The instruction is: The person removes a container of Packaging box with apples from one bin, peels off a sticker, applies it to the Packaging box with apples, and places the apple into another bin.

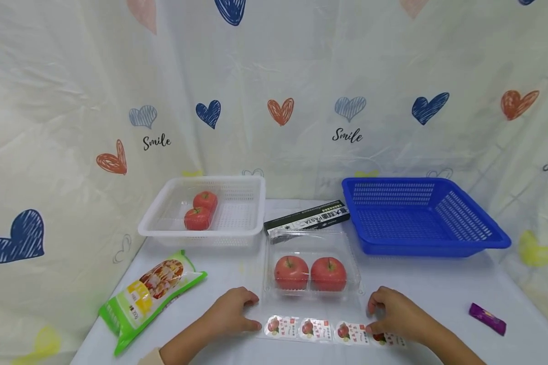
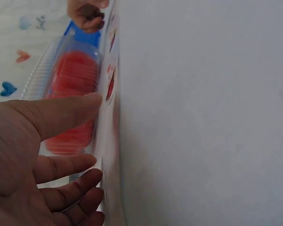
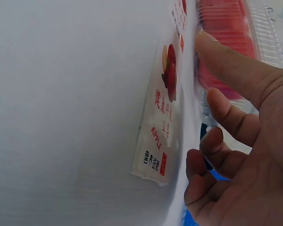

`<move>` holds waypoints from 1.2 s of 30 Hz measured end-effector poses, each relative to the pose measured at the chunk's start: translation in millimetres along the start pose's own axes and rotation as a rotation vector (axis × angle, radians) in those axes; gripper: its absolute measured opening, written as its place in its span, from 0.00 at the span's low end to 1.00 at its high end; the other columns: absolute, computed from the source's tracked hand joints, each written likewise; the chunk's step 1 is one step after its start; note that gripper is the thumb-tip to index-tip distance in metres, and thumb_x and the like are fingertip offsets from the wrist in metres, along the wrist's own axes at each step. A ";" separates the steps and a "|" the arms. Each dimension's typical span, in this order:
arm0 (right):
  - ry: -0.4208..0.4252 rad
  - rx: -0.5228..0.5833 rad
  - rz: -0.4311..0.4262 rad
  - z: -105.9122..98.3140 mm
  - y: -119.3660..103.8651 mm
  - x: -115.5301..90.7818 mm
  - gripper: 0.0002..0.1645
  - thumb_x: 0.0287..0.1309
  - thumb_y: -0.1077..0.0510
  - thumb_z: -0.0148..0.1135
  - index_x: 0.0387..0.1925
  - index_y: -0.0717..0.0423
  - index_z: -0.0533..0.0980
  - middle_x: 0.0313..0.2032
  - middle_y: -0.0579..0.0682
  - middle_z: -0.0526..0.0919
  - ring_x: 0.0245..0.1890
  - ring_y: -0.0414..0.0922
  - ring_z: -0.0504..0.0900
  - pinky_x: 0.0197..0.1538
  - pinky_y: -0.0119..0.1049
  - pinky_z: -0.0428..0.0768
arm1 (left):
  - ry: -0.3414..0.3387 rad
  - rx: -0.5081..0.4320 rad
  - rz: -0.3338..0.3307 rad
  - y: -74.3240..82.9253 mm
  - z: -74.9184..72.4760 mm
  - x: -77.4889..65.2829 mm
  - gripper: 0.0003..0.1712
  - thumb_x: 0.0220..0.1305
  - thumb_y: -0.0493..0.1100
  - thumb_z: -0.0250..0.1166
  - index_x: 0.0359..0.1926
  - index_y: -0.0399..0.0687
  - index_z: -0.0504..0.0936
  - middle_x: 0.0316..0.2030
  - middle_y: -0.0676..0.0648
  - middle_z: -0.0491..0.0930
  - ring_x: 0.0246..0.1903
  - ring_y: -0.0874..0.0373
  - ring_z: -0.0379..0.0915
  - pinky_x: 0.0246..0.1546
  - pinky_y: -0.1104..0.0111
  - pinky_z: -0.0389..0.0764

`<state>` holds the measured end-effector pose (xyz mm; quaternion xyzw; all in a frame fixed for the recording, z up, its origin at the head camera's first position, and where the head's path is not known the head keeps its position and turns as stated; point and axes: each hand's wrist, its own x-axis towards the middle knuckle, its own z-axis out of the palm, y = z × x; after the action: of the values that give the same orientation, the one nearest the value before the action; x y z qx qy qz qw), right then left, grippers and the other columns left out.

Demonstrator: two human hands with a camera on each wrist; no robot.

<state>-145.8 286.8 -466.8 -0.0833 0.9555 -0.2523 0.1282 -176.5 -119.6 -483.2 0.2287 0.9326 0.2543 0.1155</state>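
A strip of apple labels (image 1: 316, 330) lies on the table, each with a red apple picture and printed writing. Its left end is beside my left hand (image 1: 232, 313), whose thumb and fingers are apart and hold nothing. Over the right end is my right hand (image 1: 396, 315), partly covering the last label (image 3: 162, 113); its fingers bend loosely, with no object between them. Just beyond the strip stands a clear plastic box (image 1: 308, 242) with two red apples inside, a left apple (image 1: 291, 272) and a right apple (image 1: 329, 274).
A white basket (image 1: 242, 233) at the back left holds another clear box with two apples. The blue basket (image 1: 434, 248) stands back right. Between them lies a black-and-white pasta box (image 1: 306, 218). A green food bag (image 1: 152, 296) is at left, a purple packet (image 1: 487, 318) at right.
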 end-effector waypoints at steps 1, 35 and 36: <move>0.000 -0.005 -0.009 0.2 0.3 -0.5 0.26 0.30 0.43 0.83 0.27 0.47 0.75 0.31 0.41 0.73 0.36 0.43 0.71 0.46 0.49 0.74 | -0.003 0.042 0.021 1.9 0.9 -1.5 0.29 0.42 0.58 0.78 0.44 0.49 0.83 0.37 0.58 0.76 0.40 0.59 0.72 0.46 0.59 0.75; 0.034 -0.101 -0.751 2.0 -76.6 -19.4 0.04 0.54 0.59 0.71 0.33 0.46 0.85 0.31 0.29 0.74 0.30 0.27 0.71 0.33 0.24 0.75 | -0.556 -0.570 0.231 42.0 -27.3 0.9 0.17 0.59 0.28 0.65 0.50 0.39 0.82 0.40 0.57 0.83 0.40 0.67 0.76 0.45 0.75 0.75; 0.081 -0.107 -0.805 3.2 -81.0 -17.5 0.04 0.53 0.59 0.72 0.33 0.46 0.85 0.31 0.30 0.75 0.30 0.27 0.72 0.34 0.22 0.74 | -0.569 -0.594 0.235 44.5 -29.4 2.5 0.18 0.59 0.28 0.65 0.51 0.39 0.82 0.42 0.56 0.83 0.43 0.66 0.77 0.48 0.75 0.74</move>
<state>-120.6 219.6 -425.2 -0.4474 0.8625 -0.2352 -0.0230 -172.1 -96.7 -435.2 0.3514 0.7173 0.4499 0.3994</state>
